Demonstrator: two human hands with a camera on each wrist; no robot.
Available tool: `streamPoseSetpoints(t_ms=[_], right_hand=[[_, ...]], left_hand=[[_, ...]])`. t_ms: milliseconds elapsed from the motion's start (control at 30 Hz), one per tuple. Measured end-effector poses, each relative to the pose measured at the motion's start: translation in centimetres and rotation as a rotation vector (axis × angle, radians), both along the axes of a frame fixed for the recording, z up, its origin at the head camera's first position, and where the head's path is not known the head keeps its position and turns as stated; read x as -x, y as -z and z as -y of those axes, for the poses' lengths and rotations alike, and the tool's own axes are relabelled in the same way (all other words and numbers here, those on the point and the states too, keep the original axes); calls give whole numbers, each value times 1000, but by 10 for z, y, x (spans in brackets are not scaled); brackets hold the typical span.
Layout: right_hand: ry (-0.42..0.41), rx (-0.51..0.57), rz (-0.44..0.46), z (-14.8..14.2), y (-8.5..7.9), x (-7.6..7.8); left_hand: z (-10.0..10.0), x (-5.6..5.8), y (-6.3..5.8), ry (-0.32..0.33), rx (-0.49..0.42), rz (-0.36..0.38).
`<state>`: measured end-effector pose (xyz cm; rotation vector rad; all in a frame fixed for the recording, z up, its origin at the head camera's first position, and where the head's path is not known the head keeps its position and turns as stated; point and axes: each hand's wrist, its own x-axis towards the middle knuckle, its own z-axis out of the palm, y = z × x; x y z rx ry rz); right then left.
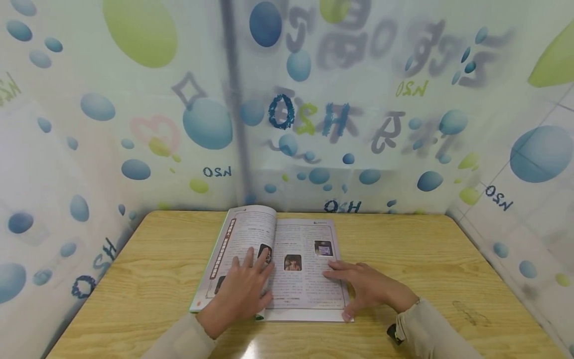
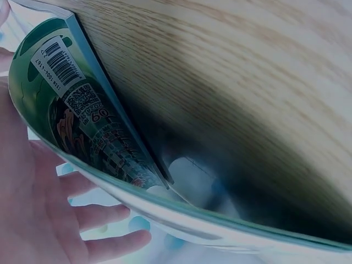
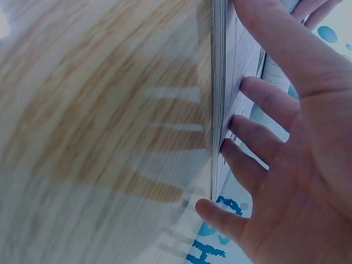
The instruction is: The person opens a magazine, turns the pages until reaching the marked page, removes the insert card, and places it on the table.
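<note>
An open magazine (image 1: 309, 294) with printed text and small photos lies on the wooden table. My left hand (image 1: 244, 289) rests with spread fingers over its left page, close to the spine. From the left wrist view, the left part curves up off the table, and its green back cover (image 2: 82, 118) with a barcode shows underneath. My right hand (image 1: 367, 284) touches the right page near its outer edge, thumb at the lower corner. In the right wrist view, the extended fingers (image 3: 264, 102) lie along the page beside the stacked page edges (image 3: 218, 82).
The wooden table (image 1: 417, 249) extends to both sides of the magazine. Behind and beside it hangs a pale curtain (image 1: 251, 184) with blue and green dots and mirrored lettering. A small dark object (image 1: 394, 334) sits at the right cuff.
</note>
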<state>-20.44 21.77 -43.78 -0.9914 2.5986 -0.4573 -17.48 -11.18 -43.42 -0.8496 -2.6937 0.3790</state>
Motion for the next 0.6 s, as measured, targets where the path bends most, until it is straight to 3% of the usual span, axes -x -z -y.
streamPoseSetpoints(t_ms=[600], right_hand=[[31, 24, -12, 2, 0, 1]], left_hand=[[1, -1, 1, -37, 9, 45]])
